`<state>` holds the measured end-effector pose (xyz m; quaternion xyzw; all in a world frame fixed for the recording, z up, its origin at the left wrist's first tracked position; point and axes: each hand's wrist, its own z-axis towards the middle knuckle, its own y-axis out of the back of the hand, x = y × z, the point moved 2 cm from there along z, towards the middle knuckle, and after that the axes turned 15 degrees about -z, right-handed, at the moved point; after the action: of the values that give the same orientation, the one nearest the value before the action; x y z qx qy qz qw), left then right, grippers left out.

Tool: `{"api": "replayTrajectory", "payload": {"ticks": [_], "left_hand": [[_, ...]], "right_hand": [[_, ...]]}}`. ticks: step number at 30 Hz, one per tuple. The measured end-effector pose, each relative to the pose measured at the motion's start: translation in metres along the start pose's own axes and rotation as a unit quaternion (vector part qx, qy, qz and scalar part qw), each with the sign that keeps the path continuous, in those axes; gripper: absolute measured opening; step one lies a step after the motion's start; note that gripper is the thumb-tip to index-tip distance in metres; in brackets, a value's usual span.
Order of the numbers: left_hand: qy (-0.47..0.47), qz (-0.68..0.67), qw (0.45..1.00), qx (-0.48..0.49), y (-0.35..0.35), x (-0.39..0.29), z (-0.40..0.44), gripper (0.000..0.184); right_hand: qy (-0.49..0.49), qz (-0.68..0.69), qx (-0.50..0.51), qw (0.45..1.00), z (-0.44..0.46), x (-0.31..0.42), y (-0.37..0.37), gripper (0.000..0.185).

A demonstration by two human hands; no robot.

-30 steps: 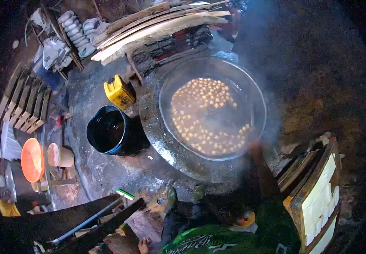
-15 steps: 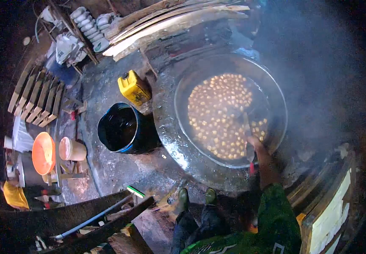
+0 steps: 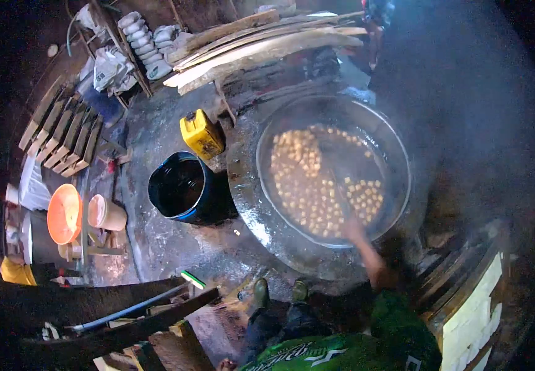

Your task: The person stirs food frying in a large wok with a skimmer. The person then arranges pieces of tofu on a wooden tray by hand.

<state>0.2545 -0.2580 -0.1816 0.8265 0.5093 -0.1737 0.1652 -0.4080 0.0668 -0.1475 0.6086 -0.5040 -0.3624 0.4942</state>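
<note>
My right hand [image 3: 355, 230] is closed around a long-handled stirring tool [image 3: 340, 191] that slants into the wide round pan [image 3: 406, 167]. The tool's working end is hidden by liquid and steam. Small pale-yellow cubes [image 3: 310, 196], looking like tofu pieces, float in the brownish liquid. They crowd the left and front of the pan, with a separate cluster right of the handle. At the bottom edge, my left hand [image 3: 227, 365] shows only in part, low beside my body and away from the pan; its fingers are too small to read.
Left of the pan stand a dark open barrel [image 3: 176, 185] and a yellow jerrycan [image 3: 202, 135]. Farther left are an orange basin [image 3: 65, 213], a pale bucket [image 3: 107, 213] and wooden crates [image 3: 60, 139]. Long planks [image 3: 267, 46] lie behind. Steam covers the right side. A person in yellow [image 3: 17, 272] is far left.
My right hand and the tool have swept left across the pan. The cubes have shifted, bunching at the left and leaving a gap of bare liquid toward the back and right.
</note>
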Motion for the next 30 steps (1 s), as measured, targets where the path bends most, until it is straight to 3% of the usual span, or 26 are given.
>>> {"api": "replayTrajectory", "payload": {"ticks": [2,5,6,7,8,10,12,13,16,17,18,20,21,24,26,28,30], "left_hand": [[-0.009,-0.017,1.000,0.002,0.004,0.008,0.000,0.029],[-0.029,-0.064,0.998,0.002,0.015,0.033,-0.005,0.030],[-0.037,-0.081,0.996,0.004,0.013,0.040,-0.009,0.030],[-0.051,-0.091,0.995,0.002,0.013,0.044,-0.011,0.030],[-0.064,-0.101,0.993,0.000,0.010,0.044,-0.015,0.029],[-0.084,-0.092,0.992,0.011,0.011,0.042,-0.026,0.027],[-0.108,-0.050,0.993,0.013,0.025,0.051,-0.031,0.023],[-0.132,-0.167,0.974,0.082,0.029,0.058,-0.026,0.018],[-0.142,-0.120,0.982,0.010,0.040,0.069,-0.042,0.015],[-0.037,-0.228,0.973,0.011,0.046,0.065,-0.054,0.016],[-0.031,-0.224,0.974,0.012,0.057,0.071,-0.055,0.016],[-0.025,-0.158,0.987,-0.009,0.078,0.089,-0.047,0.016],[-0.101,-0.099,0.990,-0.021,0.080,0.096,-0.047,0.017],[-0.089,0.048,0.994,-0.040,0.063,0.078,-0.076,0.018],[-0.093,-0.105,0.990,-0.016,0.047,0.091,-0.070,0.021],[-0.151,-0.001,0.989,0.002,0.034,0.076,-0.068,0.021],[-0.136,-0.001,0.990,0.036,0.028,0.075,-0.055,0.022]], "right_hand": [[0.001,0.018,-0.008,1.000,-0.024,-0.030,-0.012,0.072],[0.148,0.004,-0.152,0.977,-0.098,-0.070,0.010,0.069],[0.141,0.005,-0.152,0.978,-0.110,-0.092,-0.004,0.070],[0.225,-0.138,-0.204,0.943,-0.117,-0.119,-0.007,0.068],[0.253,-0.138,-0.211,0.934,-0.109,-0.119,0.016,0.068],[0.125,-0.056,-0.118,0.983,-0.114,-0.113,0.068,0.060],[-0.029,0.029,-0.018,0.999,-0.122,-0.115,0.090,0.056],[-0.062,0.027,-0.052,0.996,-0.096,-0.141,0.074,0.051],[-0.036,-0.063,-0.237,0.969,-0.004,-0.206,0.011,0.038],[-0.068,-0.089,-0.209,0.972,0.015,-0.211,0.011,0.035],[-0.095,-0.115,-0.164,0.975,0.031,-0.204,0.010,0.032],[-0.106,-0.165,-0.116,0.974,0.056,-0.200,-0.006,0.028],[-0.091,-0.187,-0.105,0.973,0.059,-0.199,-0.020,0.026],[-0.028,-0.210,-0.072,0.975,0.028,-0.176,-0.027,0.026],[-0.057,-0.030,0.030,0.997,-0.006,-0.159,-0.025,0.037],[-0.097,0.080,0.105,0.987,-0.040,-0.151,-0.018,0.044],[-0.136,0.094,0.132,0.977,-0.081,-0.163,-0.008,0.044]]}}
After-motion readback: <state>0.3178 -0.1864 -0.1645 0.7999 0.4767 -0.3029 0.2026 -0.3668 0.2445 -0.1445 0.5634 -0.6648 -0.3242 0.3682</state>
